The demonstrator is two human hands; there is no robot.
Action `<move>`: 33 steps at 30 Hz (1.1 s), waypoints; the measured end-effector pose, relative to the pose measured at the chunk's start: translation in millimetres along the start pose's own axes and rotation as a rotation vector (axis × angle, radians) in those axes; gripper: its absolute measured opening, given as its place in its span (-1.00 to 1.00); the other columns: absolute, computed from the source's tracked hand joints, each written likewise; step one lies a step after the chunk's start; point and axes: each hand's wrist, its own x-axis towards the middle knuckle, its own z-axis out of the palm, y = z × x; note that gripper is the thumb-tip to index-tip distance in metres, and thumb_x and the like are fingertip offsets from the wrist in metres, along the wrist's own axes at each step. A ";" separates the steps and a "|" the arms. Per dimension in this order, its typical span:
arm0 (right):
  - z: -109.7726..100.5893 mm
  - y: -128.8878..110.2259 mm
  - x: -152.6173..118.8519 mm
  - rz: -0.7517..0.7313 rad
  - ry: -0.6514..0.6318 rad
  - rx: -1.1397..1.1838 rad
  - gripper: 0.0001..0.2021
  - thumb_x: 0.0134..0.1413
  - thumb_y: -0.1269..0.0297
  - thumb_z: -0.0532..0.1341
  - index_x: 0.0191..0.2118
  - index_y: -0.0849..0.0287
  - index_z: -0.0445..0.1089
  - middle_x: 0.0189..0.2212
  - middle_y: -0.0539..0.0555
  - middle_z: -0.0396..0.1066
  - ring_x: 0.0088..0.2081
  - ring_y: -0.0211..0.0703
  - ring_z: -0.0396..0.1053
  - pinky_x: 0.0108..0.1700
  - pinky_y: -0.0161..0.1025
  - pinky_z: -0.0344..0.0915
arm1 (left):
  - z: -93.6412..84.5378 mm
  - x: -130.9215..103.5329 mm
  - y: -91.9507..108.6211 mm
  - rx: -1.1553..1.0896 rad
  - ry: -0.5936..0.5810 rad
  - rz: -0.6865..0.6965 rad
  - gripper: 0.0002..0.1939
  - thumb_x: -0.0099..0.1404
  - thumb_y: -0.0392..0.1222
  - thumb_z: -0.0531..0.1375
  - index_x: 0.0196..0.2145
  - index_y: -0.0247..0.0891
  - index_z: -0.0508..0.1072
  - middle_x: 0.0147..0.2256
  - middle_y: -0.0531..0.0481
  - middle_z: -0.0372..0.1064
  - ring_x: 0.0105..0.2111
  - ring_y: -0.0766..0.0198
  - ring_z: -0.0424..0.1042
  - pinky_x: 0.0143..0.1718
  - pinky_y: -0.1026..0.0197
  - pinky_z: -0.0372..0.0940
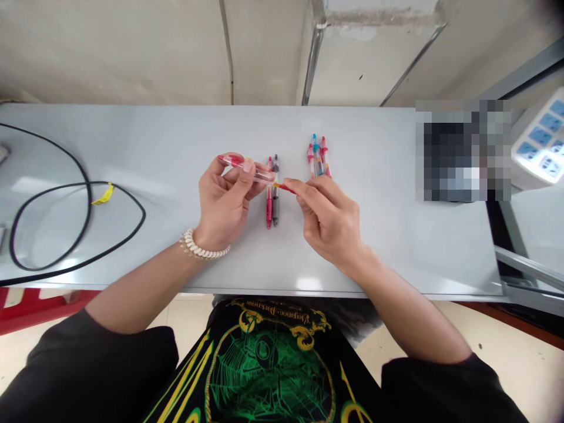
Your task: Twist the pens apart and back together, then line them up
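Observation:
Above the table, my left hand (229, 197) grips a clear pen barrel (259, 174) with a red end, tilted slightly down to the right. My right hand (330, 217) pinches a red pen refill (286, 188) with a yellowish part at its left end. That left end meets the open end of the barrel; how far it sits inside, I cannot tell. Behind and below this meeting point, a red pen (269, 211) and a grey pen (276, 208) lie side by side on the table. Past my right hand lies a group of pens, red ones and a blue one (316, 151).
The long light-grey table (176, 129) runs against a wall. A black cable (83, 235) with a yellow tag (104, 194) loops over its left side. At the right are a blurred-out dark object (449, 158) and a white power strip (540, 141).

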 end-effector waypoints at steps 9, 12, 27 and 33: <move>-6.2 0.8 1.6 0.017 0.054 -0.047 -0.59 0.48 0.48 0.04 0.19 0.00 0.51 -0.22 0.08 0.44 -0.25 -0.18 0.41 -0.21 -0.21 0.45 | -2.1 4.1 1.5 -0.034 0.050 -0.029 -0.82 0.42 -0.24 0.41 -0.35 -0.20 0.54 -0.31 0.07 0.61 -0.27 0.41 0.62 -0.21 0.40 0.55; -4.6 3.6 -0.2 0.006 0.045 -0.066 -0.58 0.47 0.49 0.03 0.21 -0.01 0.49 -0.21 0.08 0.42 -0.24 -0.18 0.41 -0.21 -0.21 0.45 | -1.1 2.4 1.0 0.009 0.062 -0.016 -0.80 0.40 -0.20 0.43 -0.35 -0.21 0.52 -0.30 0.07 0.60 -0.28 0.42 0.62 -0.20 0.40 0.55; 3.1 -3.3 2.8 0.123 0.045 0.163 -0.80 0.59 0.30 0.02 0.05 0.09 0.38 -0.26 0.05 0.44 -0.26 -0.20 0.45 -0.19 -0.19 0.51 | 0.6 -8.0 -8.0 0.160 -0.022 0.053 -0.55 0.23 0.07 0.53 -0.21 -0.15 0.39 -0.26 0.04 0.63 -0.24 0.30 0.65 -0.19 0.24 0.58; 6.4 -3.9 4.0 0.004 0.086 0.146 -0.84 0.55 0.32 0.08 0.05 0.11 0.39 -0.10 0.16 0.46 -0.04 -0.08 0.50 -0.01 -0.06 0.54 | -0.4 -9.5 -10.0 0.150 -0.058 0.075 -0.59 0.27 0.05 0.52 -0.19 -0.14 0.40 -0.26 0.05 0.64 -0.26 0.29 0.66 -0.19 0.23 0.60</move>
